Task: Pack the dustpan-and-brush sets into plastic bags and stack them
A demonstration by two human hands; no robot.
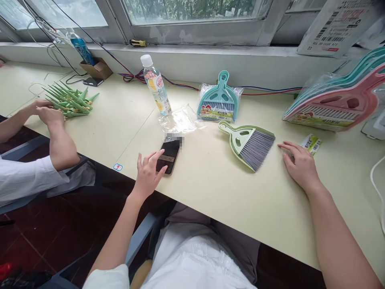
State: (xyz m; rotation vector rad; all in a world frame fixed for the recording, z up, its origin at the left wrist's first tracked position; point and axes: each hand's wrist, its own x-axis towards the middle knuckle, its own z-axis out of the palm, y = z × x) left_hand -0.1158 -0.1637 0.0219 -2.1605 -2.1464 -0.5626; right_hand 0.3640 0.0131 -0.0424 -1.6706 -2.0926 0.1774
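My left hand (149,170) is over a black smartphone (170,153) lying on the table, fingers spread and fingertips at its screen. Resting on the tabletop at the right is my right hand (300,165), fingers loosely stretched out and holding nothing. Its fingertips point toward a green mini dustpan and brush set (248,145), a little apart from the grey bristles. Just behind that hand lies a small printed label card (311,144), partly covered by it. A blue dustpan and brush set (219,98) in clear wrapping stands farther back.
A drink bottle (156,86) stands behind a clear plastic bag (182,119). Stacked pink and blue dustpan sets (337,100) stand at right. Another person's hands (49,112) touch green pointed pieces (72,99) at left. Cables (180,85) run along the wall.
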